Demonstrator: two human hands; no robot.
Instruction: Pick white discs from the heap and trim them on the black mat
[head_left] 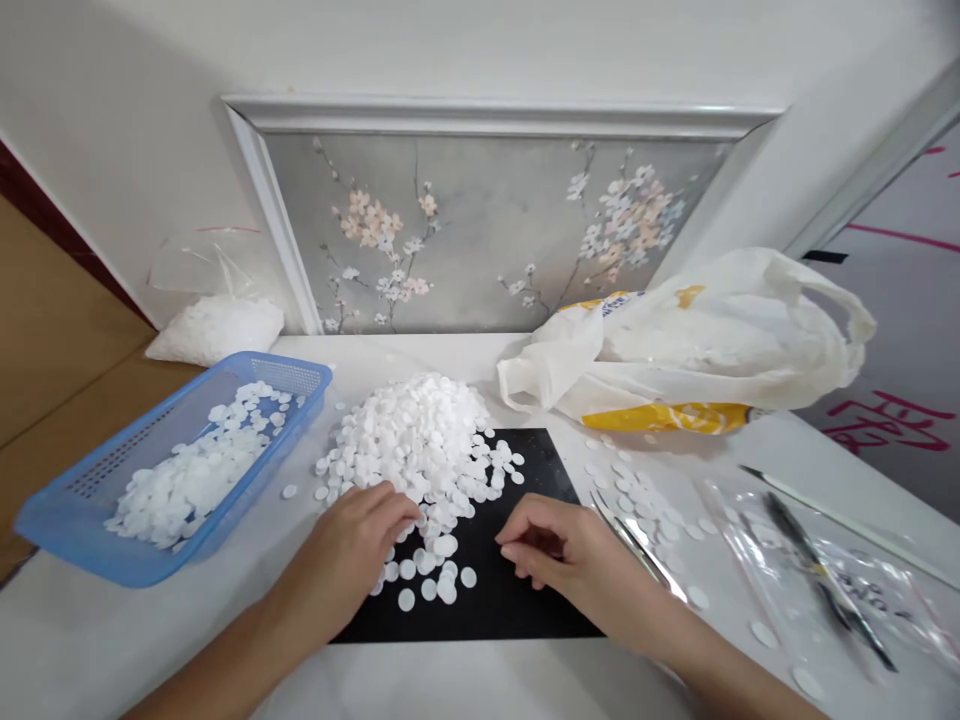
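A heap of white discs [409, 430] is piled at the centre of the frame, partly on a black mat [495, 610] laid on the white tabletop [450, 690]. Its lower left edge is met by the left hand [367, 530], whose fingers are curled in narrowly; whether a disc is pinched cannot be told. The right hand [551, 545] is held over the mat, right of the heap and apart from it, thumb and fingertips drawn close; its grip cannot be made out either. The heap is drawn out downward into scattered loose discs [406, 600], round and laid flat. Some discs are hidden by the left hand, and both forearms [240, 650] are cut off at the bottom edge.
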